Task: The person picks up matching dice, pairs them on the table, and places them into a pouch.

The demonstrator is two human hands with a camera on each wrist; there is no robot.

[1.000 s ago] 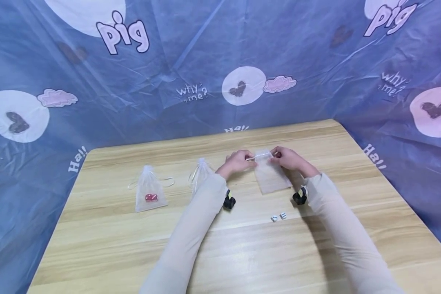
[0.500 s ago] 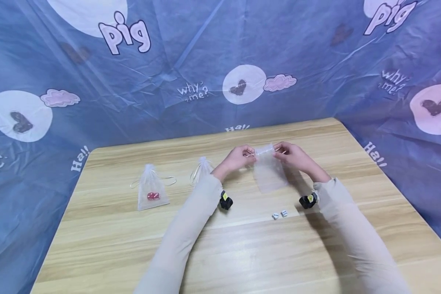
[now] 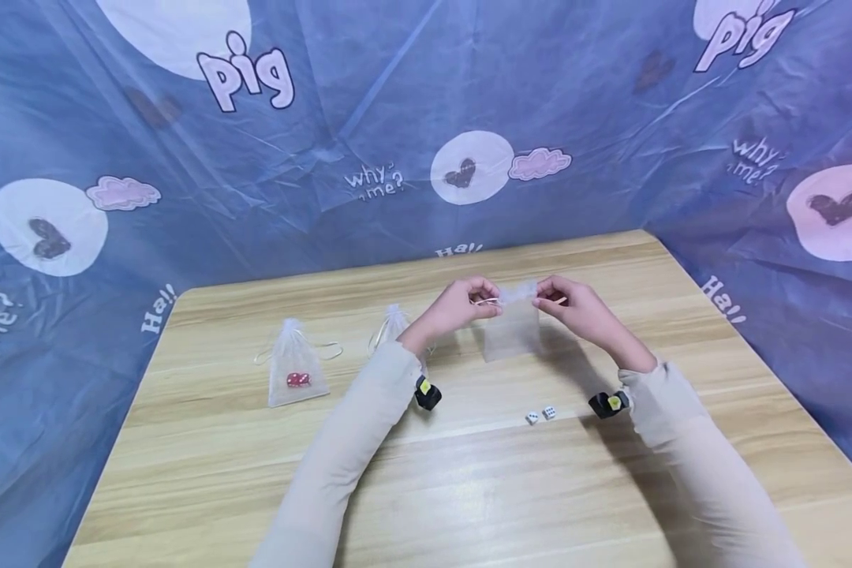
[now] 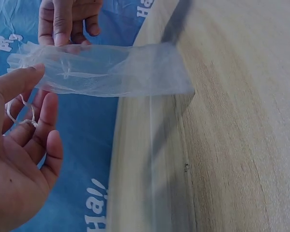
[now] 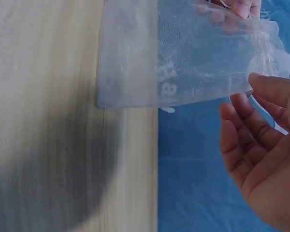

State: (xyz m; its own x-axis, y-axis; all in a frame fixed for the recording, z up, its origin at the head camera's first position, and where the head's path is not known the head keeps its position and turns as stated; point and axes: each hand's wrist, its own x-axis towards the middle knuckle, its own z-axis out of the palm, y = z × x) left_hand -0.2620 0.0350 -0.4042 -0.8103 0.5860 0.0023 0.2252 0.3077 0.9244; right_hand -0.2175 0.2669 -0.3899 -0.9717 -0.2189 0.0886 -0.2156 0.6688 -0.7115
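Observation:
A sheer white drawstring pouch [image 3: 513, 331] hangs upright between both hands, its gathered mouth at the top. My left hand [image 3: 461, 306] pinches the left side of its mouth between thumb and fingers. In the left wrist view, a knotted white cord [image 4: 33, 121] loops across the fingers below the pouch. My right hand [image 3: 581, 313] pinches the opposite side of the mouth, with a cord end crossing its fingers. The lower part of the pouch overlaps the tabletop in the right wrist view. Nothing shows through its mesh but the background.
Two white dice [image 3: 540, 415] lie on the wooden table [image 3: 468, 489], nearer than the pouch. At left rests a tied pouch [image 3: 286, 347] with red dice [image 3: 298, 380] inside. Another tied pouch [image 3: 395, 319] is partly behind the left forearm. A blue printed cloth [image 3: 291, 205] hangs behind.
The pouch, first lying nearly flat on the table, has been lifted and now hangs upright. Both hands have drawn slightly apart, the right one moving rightward, and the mouth has bunched narrower.

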